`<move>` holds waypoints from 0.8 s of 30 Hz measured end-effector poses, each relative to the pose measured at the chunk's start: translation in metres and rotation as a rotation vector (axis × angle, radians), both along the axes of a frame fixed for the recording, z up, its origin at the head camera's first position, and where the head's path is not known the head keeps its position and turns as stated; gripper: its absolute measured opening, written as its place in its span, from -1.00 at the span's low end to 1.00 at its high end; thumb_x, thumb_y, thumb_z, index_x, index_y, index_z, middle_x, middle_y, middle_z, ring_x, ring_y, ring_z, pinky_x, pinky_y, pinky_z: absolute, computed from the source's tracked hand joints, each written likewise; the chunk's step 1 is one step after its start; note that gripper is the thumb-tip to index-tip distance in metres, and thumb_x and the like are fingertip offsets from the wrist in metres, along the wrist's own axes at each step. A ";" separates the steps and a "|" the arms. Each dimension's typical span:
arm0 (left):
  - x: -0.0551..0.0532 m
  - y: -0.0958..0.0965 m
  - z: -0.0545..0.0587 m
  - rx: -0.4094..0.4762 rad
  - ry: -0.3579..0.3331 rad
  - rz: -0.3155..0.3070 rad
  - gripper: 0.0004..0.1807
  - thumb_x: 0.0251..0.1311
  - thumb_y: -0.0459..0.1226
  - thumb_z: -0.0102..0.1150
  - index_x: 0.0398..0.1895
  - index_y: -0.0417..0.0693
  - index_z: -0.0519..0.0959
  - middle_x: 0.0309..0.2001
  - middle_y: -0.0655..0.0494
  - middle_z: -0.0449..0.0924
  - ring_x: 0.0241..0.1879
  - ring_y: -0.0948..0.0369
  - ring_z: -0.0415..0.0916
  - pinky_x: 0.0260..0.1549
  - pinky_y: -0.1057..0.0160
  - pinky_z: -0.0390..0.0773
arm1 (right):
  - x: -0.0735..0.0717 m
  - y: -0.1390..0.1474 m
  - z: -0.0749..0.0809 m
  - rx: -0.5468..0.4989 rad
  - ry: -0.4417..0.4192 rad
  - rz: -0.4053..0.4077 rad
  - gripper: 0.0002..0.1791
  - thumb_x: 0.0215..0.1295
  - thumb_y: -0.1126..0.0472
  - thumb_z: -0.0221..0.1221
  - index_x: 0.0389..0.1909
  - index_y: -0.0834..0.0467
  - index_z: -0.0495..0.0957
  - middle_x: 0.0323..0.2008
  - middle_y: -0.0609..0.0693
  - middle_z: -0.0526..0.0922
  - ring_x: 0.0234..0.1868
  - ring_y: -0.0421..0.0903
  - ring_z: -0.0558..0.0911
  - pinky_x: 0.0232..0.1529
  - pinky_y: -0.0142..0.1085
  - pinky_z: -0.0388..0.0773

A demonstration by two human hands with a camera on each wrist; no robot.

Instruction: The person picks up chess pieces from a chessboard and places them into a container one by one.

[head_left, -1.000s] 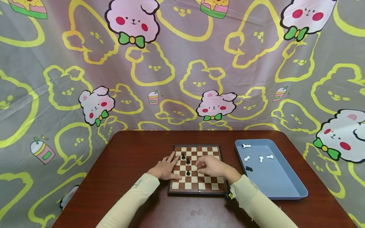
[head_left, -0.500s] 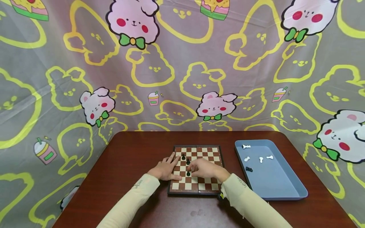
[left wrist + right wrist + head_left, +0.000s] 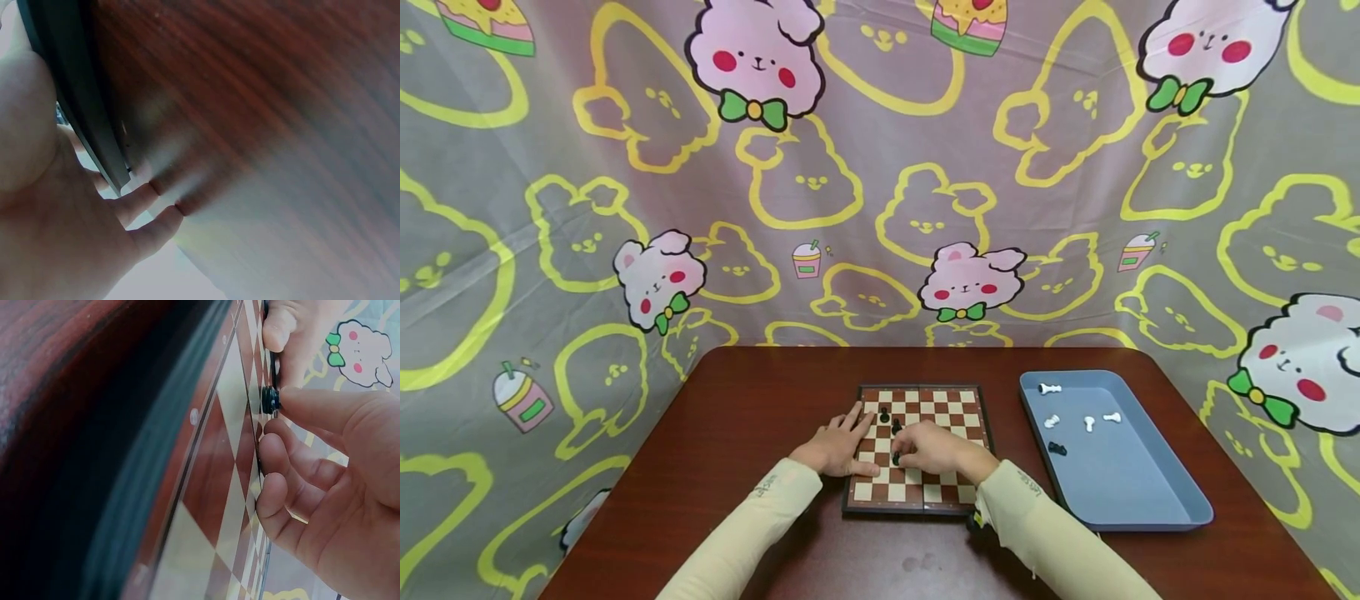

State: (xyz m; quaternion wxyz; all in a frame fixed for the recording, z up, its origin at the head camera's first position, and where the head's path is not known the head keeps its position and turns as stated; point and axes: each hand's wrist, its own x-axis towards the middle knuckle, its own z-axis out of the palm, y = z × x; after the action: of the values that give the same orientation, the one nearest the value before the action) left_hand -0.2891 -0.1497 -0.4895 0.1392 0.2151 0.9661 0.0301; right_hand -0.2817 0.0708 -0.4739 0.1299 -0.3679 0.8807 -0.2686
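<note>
The brown-and-cream chessboard lies on the table. My left hand rests over its left edge with spread fingers, the thumb on the squares; in the left wrist view some fingertips touch the tabletop beside the dark board frame. My right hand is low over the middle of the board. Its thumb and fingers pinch a small black chess piece, which stands on a square and is mostly covered in the head view. Beyond it stand two more black chess pieces, one farther off and another nearer.
A blue-grey tray stands right of the board. Several white chess pieces and a black piece lie in it. Dark reddish wood tabletop surrounds the board. A patterned curtain hangs behind the table.
My right hand has moved left across the board to the nearest black chess piece and now pinches it. The left hand has stayed on the board's left edge.
</note>
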 end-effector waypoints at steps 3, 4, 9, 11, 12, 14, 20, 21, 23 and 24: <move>0.000 0.001 0.001 0.003 0.001 -0.001 0.14 -0.01 0.41 0.00 0.53 0.07 -0.13 0.50 -0.07 -0.33 0.35 -0.16 0.02 0.13 -0.19 0.24 | 0.000 0.000 -0.001 0.000 0.000 -0.010 -0.91 0.27 0.26 0.22 -0.24 0.07 0.63 -0.40 -0.24 0.57 -0.36 -0.31 0.53 -0.31 -0.34 0.49; 0.000 0.001 0.002 0.001 0.001 -0.002 0.13 -0.01 0.41 0.00 0.53 0.07 -0.13 0.50 -0.07 -0.33 0.35 -0.16 0.02 0.13 -0.19 0.24 | 0.000 0.000 -0.001 -0.001 0.002 -0.011 -0.92 0.26 0.26 0.22 -0.25 0.06 0.63 -0.40 -0.24 0.57 -0.36 -0.31 0.53 -0.32 -0.33 0.48; -0.002 0.001 0.002 0.004 0.012 -0.009 0.12 0.00 0.40 0.01 0.53 0.07 -0.12 0.50 -0.08 -0.32 0.35 -0.16 0.03 0.13 -0.18 0.24 | -0.001 0.000 0.001 0.008 0.011 -0.021 -0.94 0.27 0.23 0.22 -0.27 0.04 0.62 -0.40 -0.26 0.56 -0.36 -0.31 0.52 -0.30 -0.33 0.48; -0.002 0.001 0.002 0.004 0.017 -0.011 0.12 0.01 0.40 0.00 0.53 0.07 -0.13 0.50 -0.08 -0.32 0.35 -0.16 0.04 0.13 -0.18 0.25 | -0.002 0.000 0.000 0.010 0.014 -0.025 -0.94 0.27 0.22 0.22 -0.27 0.02 0.61 -0.41 -0.27 0.56 -0.35 -0.32 0.52 -0.29 -0.34 0.48; -0.002 0.001 0.002 0.005 0.018 -0.011 0.12 0.01 0.40 0.00 0.53 0.06 -0.12 0.50 -0.09 -0.32 0.35 -0.16 0.04 0.13 -0.18 0.25 | -0.002 0.000 0.000 0.007 0.015 -0.024 -0.95 0.27 0.22 0.22 -0.27 0.02 0.61 -0.40 -0.26 0.56 -0.35 -0.31 0.52 -0.29 -0.33 0.48; -0.002 0.001 0.002 0.009 0.019 -0.012 0.12 0.00 0.40 0.00 0.52 0.05 -0.11 0.50 -0.10 -0.31 0.34 -0.16 0.05 0.12 -0.18 0.25 | -0.003 0.000 -0.001 0.006 0.019 -0.022 -0.95 0.27 0.23 0.22 -0.28 0.02 0.61 -0.40 -0.26 0.56 -0.35 -0.31 0.52 -0.28 -0.33 0.48; 0.001 0.001 0.001 0.012 0.004 -0.015 0.14 -0.01 0.41 0.00 0.52 0.04 -0.12 0.50 -0.10 -0.30 0.35 -0.18 0.03 0.11 -0.19 0.26 | -0.001 0.004 -0.004 -0.006 0.031 -0.006 -0.95 0.29 0.23 0.20 -0.29 0.03 0.62 -0.39 -0.28 0.56 -0.34 -0.33 0.52 -0.28 -0.33 0.48; 0.001 0.000 0.001 0.013 0.002 -0.015 0.14 -0.01 0.41 -0.01 0.52 0.04 -0.12 0.50 -0.10 -0.30 0.35 -0.18 0.03 0.11 -0.19 0.25 | -0.001 0.005 -0.004 -0.009 0.032 -0.004 -0.95 0.30 0.23 0.19 -0.29 0.03 0.61 -0.39 -0.28 0.56 -0.35 -0.33 0.52 -0.29 -0.33 0.48; 0.002 0.000 0.001 0.015 0.003 -0.015 0.13 -0.01 0.41 -0.01 0.52 0.03 -0.11 0.49 -0.11 -0.30 0.35 -0.18 0.03 0.11 -0.19 0.25 | -0.001 0.008 -0.002 -0.010 0.040 -0.002 -0.94 0.31 0.23 0.17 -0.28 0.02 0.61 -0.38 -0.27 0.56 -0.36 -0.33 0.51 -0.30 -0.33 0.47; 0.002 0.000 0.002 0.014 0.003 -0.013 0.13 -0.01 0.41 -0.01 0.52 0.04 -0.11 0.50 -0.10 -0.30 0.35 -0.18 0.03 0.12 -0.19 0.25 | -0.001 0.010 0.000 -0.010 0.042 -0.005 -0.93 0.32 0.23 0.17 -0.28 0.02 0.62 -0.37 -0.27 0.56 -0.36 -0.32 0.51 -0.31 -0.33 0.47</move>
State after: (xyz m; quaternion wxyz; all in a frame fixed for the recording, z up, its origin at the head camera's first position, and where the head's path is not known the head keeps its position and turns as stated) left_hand -0.2872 -0.1496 -0.4879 0.1362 0.2226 0.9647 0.0358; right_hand -0.2826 0.0805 -0.4738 0.1088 -0.3718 0.8829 -0.2654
